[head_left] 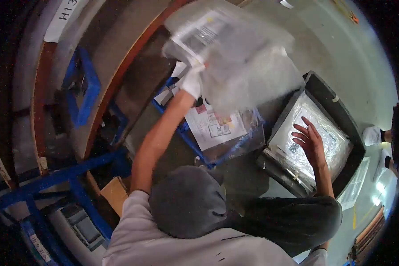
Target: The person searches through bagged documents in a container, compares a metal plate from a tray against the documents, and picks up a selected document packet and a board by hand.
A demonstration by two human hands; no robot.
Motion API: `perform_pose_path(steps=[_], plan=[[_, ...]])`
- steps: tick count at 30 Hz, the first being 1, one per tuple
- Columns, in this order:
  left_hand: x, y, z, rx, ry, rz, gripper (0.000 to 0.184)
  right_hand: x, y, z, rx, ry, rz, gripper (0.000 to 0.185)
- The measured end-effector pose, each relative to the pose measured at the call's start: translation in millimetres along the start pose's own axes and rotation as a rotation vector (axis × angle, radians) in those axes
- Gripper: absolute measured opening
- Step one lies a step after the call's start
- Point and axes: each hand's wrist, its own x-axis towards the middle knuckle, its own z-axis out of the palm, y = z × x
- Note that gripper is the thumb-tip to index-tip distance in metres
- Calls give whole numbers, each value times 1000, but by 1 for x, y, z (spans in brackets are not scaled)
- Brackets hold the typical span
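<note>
My left hand (191, 82), in a white glove, is closed on the edge of a large clear plastic bag (252, 66), which is blurred by motion. Printed paper shows through the bag's upper left part. Below the bag, a printed sheet with pictures (217, 128) lies over a blue frame (195, 148), with clear plastic beside it. My right hand (310, 141) is bare, its fingers spread with nothing in them. It hovers over a black bin (328, 94) that holds flat items in clear plastic wrap (337, 142).
Blue metal frames (82, 88) and brown-edged shelves (115, 80) curve along the left, with a cardboard piece (114, 195) below. In the foreground are a dark cap and light-shirted shoulders. Another person's white shoes (372, 136) show at the right edge.
</note>
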Motion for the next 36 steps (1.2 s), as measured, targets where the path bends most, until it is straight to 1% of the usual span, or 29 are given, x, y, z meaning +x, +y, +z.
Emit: perform_pose_path(steps=[1, 3, 4, 5, 6, 7, 9, 11, 13, 15, 17, 18, 19, 21, 22, 23, 25, 26, 27, 29, 30, 31, 33, 34, 35, 36], plan=[[7, 21, 9, 40, -24, 51, 45, -1, 5, -2, -31, 16, 17, 53], [53, 37, -14, -89, 9, -24, 46, -4, 11, -5, -26, 6, 48, 51], [98, 40, -48, -125, -26, -49, 44, -4, 13, -5, -50, -2, 63, 50], [126, 40, -82, -162, -58, -73, 42, -5, 14, -5, -76, -12, 80, 49], [121, 48, -92, 151, -268, 102, 38, -5, 12, -4, -77, 2, 106, 46], [108, 50, -96, 151, -268, 99, 38, -6, 12, -4, -75, 4, 107, 46], [66, 51, -99, 245, 99, -118, 39, -6, 12, -7, -103, 17, 103, 43], [19, 42, -129, 1138, 187, -204, 39, -4, 11, -5, -111, 30, 107, 42], [-43, 37, -124, 1149, 79, -494, 40, -2, 12, -3, -130, 34, 114, 40], [-78, 3, -140, 1174, 121, -503, 40, 2, 14, 1, -158, -6, 128, 39], [-92, -24, -145, 884, 145, -400, 37, 8, 17, 6, -171, -29, 146, 38], [-88, -34, -149, 718, 205, -378, 30, 9, 18, 10, -173, -32, 146, 38], [-89, -38, -145, 706, 201, -375, 30, 7, 16, 12, -176, -30, 142, 38], [-94, -45, -138, 667, 267, -188, 24, 1, 13, 20, -197, -24, 127, 38], [-103, -43, -129, 667, 246, -131, 22, 0, 15, 20, -206, -28, 122, 38], [-112, -41, -120, 673, 246, -125, 22, -1, 18, 16, -210, -39, 114, 38], [-118, -30, -102, 768, 170, 72, 23, -1, 21, 8, -186, -32, 113, 38], [-117, -23, -93, 848, 121, 167, 30, 1, 23, 5, -176, -33, 109, 38], [-119, -15, -85, 852, 116, 166, 30, 2, 21, 3, -170, -35, 100, 38], [-131, 1, -60, 461, 183, -22, 36, -1, 20, 6, -187, -32, 91, 38], [-130, 2, -58, 264, 138, 1, 39, -1, 17, 8, -198, -49, 84, 38], [-132, 5, -53, 258, 131, 2, 39, 0, 18, 9, -213, -66, 76, 37], [-139, 24, -33, 110, -21, 48, 39, 2, 16, 9, -195, -75, 79, 38], [-142, 26, -33, 170, -59, 66, 40, 3, 14, 13, -199, -84, 36, 40], [-146, 34, -15, 172, -51, 70, 40, 4, 14, 15, -204, -103, -8, 42], [-150, 39, 8, 260, -120, 135, 36, 6, 16, 12, -197, -169, -24, 58]])
